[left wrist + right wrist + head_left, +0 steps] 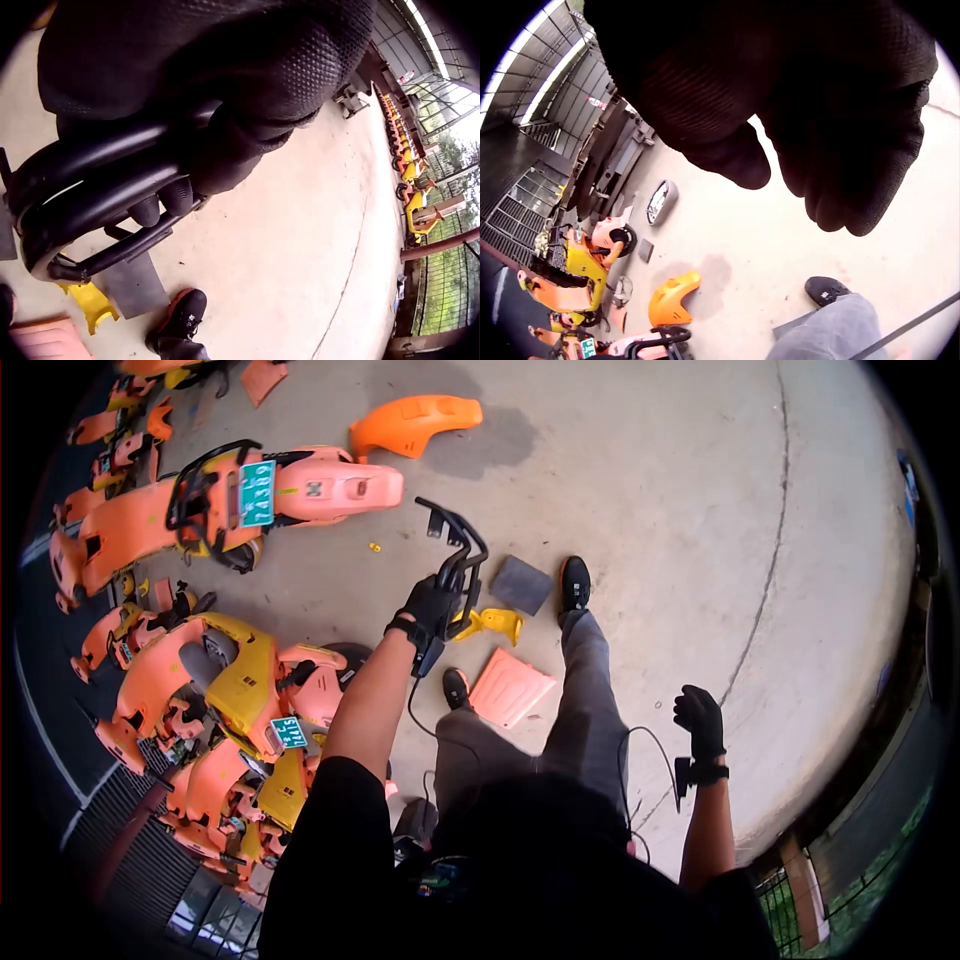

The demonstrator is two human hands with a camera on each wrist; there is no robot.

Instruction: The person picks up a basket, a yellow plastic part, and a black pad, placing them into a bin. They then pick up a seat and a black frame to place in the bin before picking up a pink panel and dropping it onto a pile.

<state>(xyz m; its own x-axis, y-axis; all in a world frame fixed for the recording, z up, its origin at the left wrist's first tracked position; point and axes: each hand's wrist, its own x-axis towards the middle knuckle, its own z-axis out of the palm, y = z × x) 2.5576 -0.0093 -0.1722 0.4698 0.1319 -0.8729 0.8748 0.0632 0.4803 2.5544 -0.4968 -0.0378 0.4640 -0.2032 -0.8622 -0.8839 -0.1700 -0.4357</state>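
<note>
My gloved left hand [428, 608] grips a black tubular metal rack [472, 560], held out in front of me over the floor. Close up in the left wrist view, the fingers curl round the bent tubes of the rack [112, 202]. My right hand [703, 720], also in a black glove, hangs out to the side with loosely curled fingers and holds nothing. Below the rack, a yellow plastic piece [505, 623] and a dark grey rectangular panel [521, 585] lie on the floor. A pink plastic panel [512, 688] lies between my feet.
Several orange and yellow scooters stand to the left, the nearest being a scooter [345, 485] with a green plate. An orange curved cover [415, 425] lies on the concrete ahead. Cables run from both wrists. A fence [800, 905] edges the right side.
</note>
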